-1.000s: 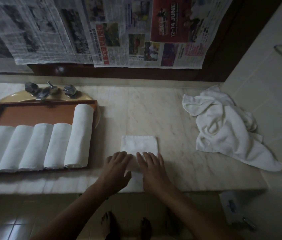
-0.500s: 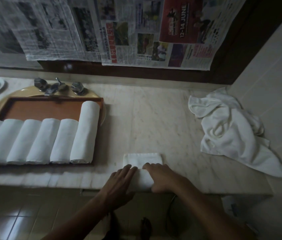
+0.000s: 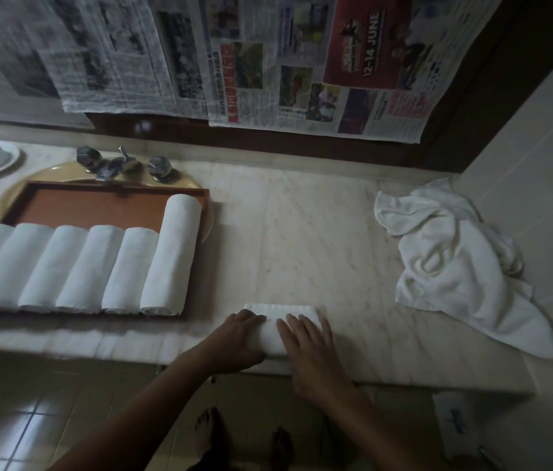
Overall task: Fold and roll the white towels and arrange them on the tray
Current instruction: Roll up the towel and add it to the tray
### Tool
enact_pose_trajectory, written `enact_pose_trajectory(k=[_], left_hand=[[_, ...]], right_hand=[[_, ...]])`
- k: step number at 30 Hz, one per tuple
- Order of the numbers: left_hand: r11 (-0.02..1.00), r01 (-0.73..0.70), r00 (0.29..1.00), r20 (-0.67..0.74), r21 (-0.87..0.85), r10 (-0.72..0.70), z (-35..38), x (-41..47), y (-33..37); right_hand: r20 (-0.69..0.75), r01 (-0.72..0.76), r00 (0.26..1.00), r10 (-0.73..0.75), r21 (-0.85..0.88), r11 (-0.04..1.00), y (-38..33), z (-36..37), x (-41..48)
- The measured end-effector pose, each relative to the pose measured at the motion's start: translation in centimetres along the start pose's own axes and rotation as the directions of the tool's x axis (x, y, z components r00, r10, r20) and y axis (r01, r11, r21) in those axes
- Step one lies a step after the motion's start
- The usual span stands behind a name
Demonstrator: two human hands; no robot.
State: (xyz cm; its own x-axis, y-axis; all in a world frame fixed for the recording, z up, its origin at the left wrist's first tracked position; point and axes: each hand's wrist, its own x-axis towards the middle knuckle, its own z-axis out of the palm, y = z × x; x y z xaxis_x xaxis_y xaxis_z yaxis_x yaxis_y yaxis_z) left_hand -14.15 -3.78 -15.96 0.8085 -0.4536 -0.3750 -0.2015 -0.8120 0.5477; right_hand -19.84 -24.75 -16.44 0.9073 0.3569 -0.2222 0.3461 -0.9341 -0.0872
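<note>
Rolling is the step in hand, judging from the head view, the only one. At lower centre the small towel [image 3: 273, 334] lies on the marble counter [image 3: 302, 232] near its front edge, mostly wound into a roll, with only a narrow flat strip showing beyond the fingers. The left hand [image 3: 237, 338] has its fingers curled over the roll's left end. The right hand [image 3: 305, 345] lies on the right end with fingers straight and slightly spread, pressing down. At left, six rolled towels [image 3: 125, 266] sit side by side on the brown tray [image 3: 98, 212], and the rightmost is longer than the others. A heap of loose towels [image 3: 455, 266] lies at right, well apart.

What could go wrong: with one hand gripping and the other only pressing, the ends may turn unevenly and the roll come out coned or slack. It also sits close to the counter's front edge and could slip off.

Compared with a second ago, far less flat cloth lies ahead of the hands. Half a second ago the right hand was curled, and now it is flat. Tray and heap are unchanged.
</note>
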Motion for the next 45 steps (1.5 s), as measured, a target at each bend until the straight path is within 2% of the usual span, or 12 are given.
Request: enact_pose_trajectory(k=[6,10,16,21,26,29,31,34,36,39,42,45], left_hand=[[0.886,0.23,0.929,-0.182,-0.402,-0.324,0.9,-1.7,0.2],[0.652,0.364,0.872,-0.002,-0.665,-0.489,2.0,-2.4,0.3],[0.336,0.17,0.923,0.03,-0.926,-0.383,1.8,-2.1,2.4],[0.062,0.111,0.885,0.07,-0.992,-0.46,2.0,-2.3,3.0],[0.115,0.127,0.88,0.058,-0.985,-0.472,1.8,-3.8,4.1],[0.139,0.064,0.872,-0.012,-0.988,-0.489,0.9,-4.6,4.3],[0.11,0.008,0.854,-0.05,-0.994,-0.518,-0.1,-5.3,4.3],[0.07,-0.09,0.851,-0.114,-0.993,-0.512,-1.9,-6.7,4.0],[0.092,-0.16,0.869,-0.185,-0.983,-0.458,-3.4,-7.8,3.8],[0.158,-0.23,0.884,-0.274,-0.96,-0.379,-5.3,-9.3,2.8],[0.257,-0.257,0.873,-0.338,-0.932,-0.353,-6.8,-10.7,0.9],[0.324,-0.263,0.867,-0.37,-0.909,-0.333,-7.9,-12.1,-1.2]], right_hand=[[0.079,0.063,0.995,-0.058,-0.068,0.996,1.5,-2.5,3.8],[0.182,0.148,0.974,-0.131,-0.083,0.985,2.6,-4.0,6.0],[0.309,0.181,0.937,-0.161,-0.038,0.983,2.9,-5.6,8.5],[0.294,0.134,0.942,-0.159,0.104,0.985,2.5,-5.5,6.1],[0.203,0.159,0.961,-0.189,0.155,0.975,1.6,-5.3,2.6],[0.103,0.096,0.985,-0.137,0.333,0.938,2.3,-6.4,1.3],[0.048,-0.032,0.999,0.003,0.606,0.794,2.7,-7.0,0.4],[0.134,-0.203,0.968,0.211,0.915,0.348,2.3,-7.6,-0.3],[0.293,-0.306,0.945,0.147,0.949,0.073,1.3,-8.3,-0.1],[0.383,-0.392,0.92,-0.087,0.896,-0.21,-0.4,-9.0,0.9],[0.252,-0.285,0.958,-0.137,0.893,-0.349,-2.4,-10.2,2.2],[0.127,-0.165,0.983,-0.136,0.932,-0.323,-4.3,-11.0,3.4]])
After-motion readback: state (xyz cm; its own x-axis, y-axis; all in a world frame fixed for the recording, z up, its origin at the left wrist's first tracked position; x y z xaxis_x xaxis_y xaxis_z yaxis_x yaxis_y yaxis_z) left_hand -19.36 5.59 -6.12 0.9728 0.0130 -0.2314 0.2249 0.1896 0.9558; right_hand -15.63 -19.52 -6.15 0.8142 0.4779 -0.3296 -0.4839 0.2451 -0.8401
